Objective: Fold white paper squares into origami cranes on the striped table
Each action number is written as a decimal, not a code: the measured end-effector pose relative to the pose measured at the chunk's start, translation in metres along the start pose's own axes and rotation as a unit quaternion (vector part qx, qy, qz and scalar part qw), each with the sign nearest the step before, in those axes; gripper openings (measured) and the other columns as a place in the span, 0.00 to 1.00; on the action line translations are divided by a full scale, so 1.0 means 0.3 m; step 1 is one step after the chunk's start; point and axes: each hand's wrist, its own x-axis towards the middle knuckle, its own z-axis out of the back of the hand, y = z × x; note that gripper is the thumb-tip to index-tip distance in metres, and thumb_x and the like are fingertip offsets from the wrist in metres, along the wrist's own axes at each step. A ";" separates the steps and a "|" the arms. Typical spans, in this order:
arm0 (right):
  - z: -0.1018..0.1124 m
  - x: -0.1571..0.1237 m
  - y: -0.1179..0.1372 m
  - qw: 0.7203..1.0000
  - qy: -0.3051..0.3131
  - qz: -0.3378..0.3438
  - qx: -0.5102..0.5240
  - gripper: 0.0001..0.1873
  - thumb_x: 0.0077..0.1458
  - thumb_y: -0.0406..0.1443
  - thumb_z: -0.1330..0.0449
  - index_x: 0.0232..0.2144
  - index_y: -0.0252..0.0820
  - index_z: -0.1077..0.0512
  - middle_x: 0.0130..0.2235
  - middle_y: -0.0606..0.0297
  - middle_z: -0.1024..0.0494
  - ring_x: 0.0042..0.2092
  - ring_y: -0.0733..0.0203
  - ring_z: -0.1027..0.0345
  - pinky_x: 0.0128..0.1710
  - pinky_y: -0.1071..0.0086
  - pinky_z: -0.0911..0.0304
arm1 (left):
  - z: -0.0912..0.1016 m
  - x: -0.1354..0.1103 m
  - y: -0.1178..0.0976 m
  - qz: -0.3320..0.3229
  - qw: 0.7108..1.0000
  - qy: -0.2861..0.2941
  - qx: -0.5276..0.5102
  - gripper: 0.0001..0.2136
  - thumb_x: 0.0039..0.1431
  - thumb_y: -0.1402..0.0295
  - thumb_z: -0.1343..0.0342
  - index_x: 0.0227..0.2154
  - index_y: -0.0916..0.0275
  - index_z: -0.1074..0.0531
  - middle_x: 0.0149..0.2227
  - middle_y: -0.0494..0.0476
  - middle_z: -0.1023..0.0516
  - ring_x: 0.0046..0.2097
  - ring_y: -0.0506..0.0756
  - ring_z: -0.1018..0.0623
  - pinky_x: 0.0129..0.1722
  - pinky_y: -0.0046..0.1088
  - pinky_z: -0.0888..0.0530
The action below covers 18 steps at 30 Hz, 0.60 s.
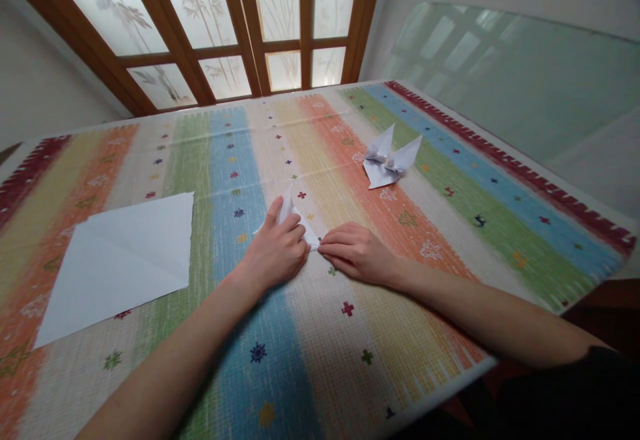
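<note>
Folding step, we judge: left grip (280, 247) clasps folded paper (286, 205), right grip (357, 253) pinches its corner; next crease likely needs steadiness.

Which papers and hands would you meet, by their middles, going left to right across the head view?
Flat paper, left hand, right hand, folded paper. Held paper overlaps the left hand, so is left out.

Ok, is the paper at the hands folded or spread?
Folded: the white paper shows a narrow point beyond the left hand and another tapering to the right hand.
</note>
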 end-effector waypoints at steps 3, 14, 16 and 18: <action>0.000 0.000 0.001 1.000 0.006 0.004 -0.005 0.11 0.63 0.33 0.46 0.39 0.37 0.23 0.39 0.56 0.19 0.41 0.56 0.27 0.42 0.61 0.34 | -0.001 -0.001 0.001 0.000 1.000 0.002 -0.018 0.11 0.58 0.68 0.45 0.21 0.59 0.23 0.26 0.54 0.25 0.41 0.59 0.25 0.61 0.60 0.40; 0.003 0.014 0.015 0.998 0.038 0.016 -0.056 0.12 0.64 0.34 0.48 0.39 0.37 0.24 0.40 0.56 0.21 0.43 0.55 0.30 0.43 0.61 0.36 | -0.002 -0.016 -0.006 0.031 0.997 -0.043 -0.048 0.06 0.59 0.68 0.45 0.34 0.60 0.24 0.51 0.60 0.23 0.57 0.65 0.29 0.64 0.62 0.49; 0.001 0.018 0.015 0.996 0.053 0.025 -0.065 0.13 0.63 0.34 0.49 0.41 0.36 0.25 0.42 0.55 0.22 0.45 0.54 0.30 0.44 0.60 0.36 | -0.007 -0.027 -0.010 0.040 0.995 -0.081 -0.043 0.08 0.59 0.67 0.45 0.42 0.59 0.26 0.58 0.61 0.28 0.64 0.67 0.36 0.64 0.61 0.51; 0.000 0.023 0.013 0.995 0.071 0.037 -0.065 0.14 0.63 0.34 0.49 0.45 0.36 0.26 0.45 0.55 0.22 0.48 0.53 0.31 0.46 0.59 0.37 | -0.013 -0.038 -0.011 0.054 0.992 -0.110 -0.041 0.15 0.59 0.66 0.43 0.50 0.56 0.30 0.63 0.62 0.34 0.68 0.67 0.45 0.64 0.61 0.52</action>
